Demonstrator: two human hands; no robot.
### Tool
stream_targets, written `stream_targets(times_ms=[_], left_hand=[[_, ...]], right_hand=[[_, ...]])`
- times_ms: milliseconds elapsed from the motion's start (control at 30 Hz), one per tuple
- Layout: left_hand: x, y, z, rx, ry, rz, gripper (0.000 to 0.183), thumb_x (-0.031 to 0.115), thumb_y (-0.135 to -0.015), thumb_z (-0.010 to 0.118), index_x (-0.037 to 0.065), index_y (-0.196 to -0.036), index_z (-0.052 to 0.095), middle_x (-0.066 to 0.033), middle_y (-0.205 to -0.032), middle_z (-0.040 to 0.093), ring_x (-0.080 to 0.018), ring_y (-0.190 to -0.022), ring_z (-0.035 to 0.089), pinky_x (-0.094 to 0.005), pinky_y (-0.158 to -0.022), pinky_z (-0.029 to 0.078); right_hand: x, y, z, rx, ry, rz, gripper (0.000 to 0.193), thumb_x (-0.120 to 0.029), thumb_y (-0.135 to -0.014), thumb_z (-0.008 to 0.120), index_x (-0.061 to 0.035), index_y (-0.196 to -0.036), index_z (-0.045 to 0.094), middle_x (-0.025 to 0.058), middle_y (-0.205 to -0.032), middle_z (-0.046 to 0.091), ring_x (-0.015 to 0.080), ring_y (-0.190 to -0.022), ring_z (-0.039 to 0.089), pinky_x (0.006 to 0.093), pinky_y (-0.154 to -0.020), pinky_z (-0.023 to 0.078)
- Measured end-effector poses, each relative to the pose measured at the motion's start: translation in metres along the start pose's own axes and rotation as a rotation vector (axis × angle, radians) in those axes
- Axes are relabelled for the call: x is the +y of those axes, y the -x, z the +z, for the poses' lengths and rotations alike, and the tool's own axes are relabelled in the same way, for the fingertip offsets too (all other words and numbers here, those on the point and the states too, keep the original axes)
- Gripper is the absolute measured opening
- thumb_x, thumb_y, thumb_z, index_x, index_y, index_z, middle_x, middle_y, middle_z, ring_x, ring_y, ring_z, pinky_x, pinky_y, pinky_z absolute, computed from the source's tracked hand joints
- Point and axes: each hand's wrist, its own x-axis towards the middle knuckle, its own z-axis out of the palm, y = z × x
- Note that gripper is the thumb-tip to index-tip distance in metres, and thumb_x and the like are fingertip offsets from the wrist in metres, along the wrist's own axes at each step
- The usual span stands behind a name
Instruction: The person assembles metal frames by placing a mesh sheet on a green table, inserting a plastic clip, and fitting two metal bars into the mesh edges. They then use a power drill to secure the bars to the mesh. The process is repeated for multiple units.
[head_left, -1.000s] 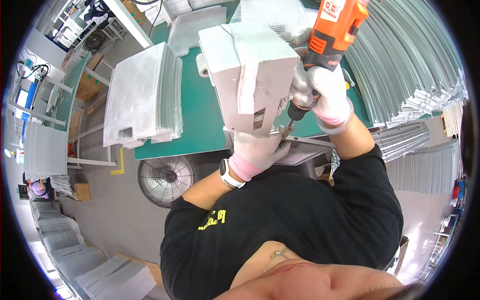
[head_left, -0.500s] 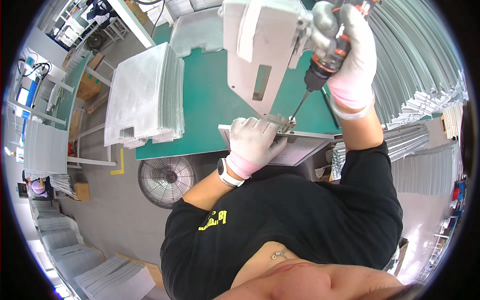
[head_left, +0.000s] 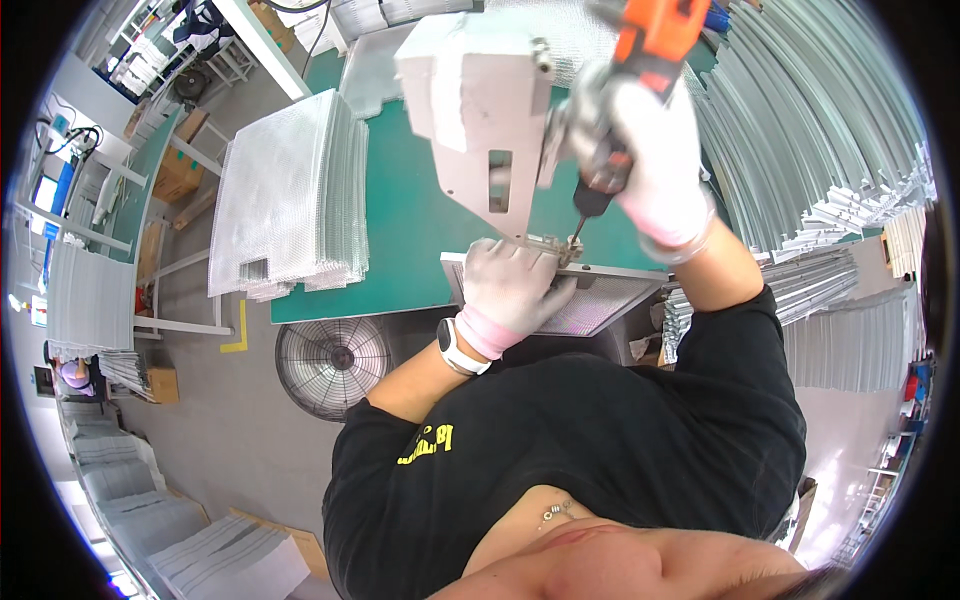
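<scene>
My left hand (head_left: 510,285), in a white glove with a pink cuff, is closed over the near edge of a framed mesh panel (head_left: 605,298). In my gloved right hand (head_left: 655,160) is an orange and black power screwdriver (head_left: 662,40), smeared by motion. Its long thin bit (head_left: 578,232) points down at a small metal bracket (head_left: 568,250) on the panel's edge; whether it sits in a screw is too small to tell. Left of the tool, a white bent-metal housing (head_left: 470,120) with a slot stands tilted, its narrow lower end meeting the bracket area.
The panel rests at the front edge of a green-topped table (head_left: 400,200). A stack of mesh sheets (head_left: 290,190) lies on its left side. Long metal strips (head_left: 820,110) are piled at the right. A round floor fan (head_left: 335,365) stands below the table's front edge.
My right hand and the screwdriver have shifted left, and the tool's bit has come nearer the bracket. The white housing's upper part has swung left. My left hand has hardly moved.
</scene>
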Motion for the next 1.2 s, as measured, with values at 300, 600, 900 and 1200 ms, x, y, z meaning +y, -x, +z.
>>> stream_targets(times_ms=[300,600,900,1200], left_hand=[[0.006,0.003,0.005,-0.038,0.03,-0.026,0.023,0.033,-0.07,0.075,0.013,-0.078,0.067,-0.003,-0.064,0.059,-0.0235,-0.054,0.058,-0.0398,-0.055,0.04],[0.009,-0.003,0.003,0.066,0.045,0.016,0.025,0.033,-0.069,0.075,0.01,-0.068,0.063,-0.0047,-0.069,0.06,-0.0257,-0.062,0.061,-0.0431,-0.057,0.043],[0.004,0.0,-0.002,-0.021,0.026,-0.008,0.027,0.033,-0.068,0.076,0.012,-0.082,0.065,-0.0028,-0.07,0.059,-0.022,-0.063,0.06,-0.0399,-0.058,0.04],[-0.015,-0.009,-0.029,-0.018,-0.046,0.079,0.034,0.03,-0.069,0.078,0.011,-0.093,0.065,-0.0019,-0.07,0.055,-0.0222,-0.068,0.055,-0.0388,-0.067,0.038]], right_hand=[[0.012,0.008,-0.005,-0.081,-0.127,-0.012,0.045,-0.013,-0.09,0.055,0.0002,-0.131,0.042,0.0053,-0.072,0.055,0.0109,-0.057,0.049,0.0256,-0.054,0.043],[0.02,0.013,-0.008,-0.102,-0.201,-0.007,0.04,-0.014,-0.09,0.056,-0.0009,-0.126,0.044,0.0062,-0.073,0.054,0.0107,-0.056,0.048,0.0251,-0.054,0.042],[-0.005,-0.013,-0.009,0.232,-0.032,-0.08,0.047,-0.029,-0.094,0.06,-0.0011,-0.129,0.048,0.0065,-0.087,0.06,0.0132,-0.069,0.059,0.0261,-0.056,0.046],[-0.11,-0.099,-0.06,0.035,0.629,-0.773,0.06,-0.009,-0.093,0.055,-0.0033,-0.148,0.03,0.009,-0.133,0.051,0.0144,-0.109,0.054,0.0275,-0.09,0.046]])
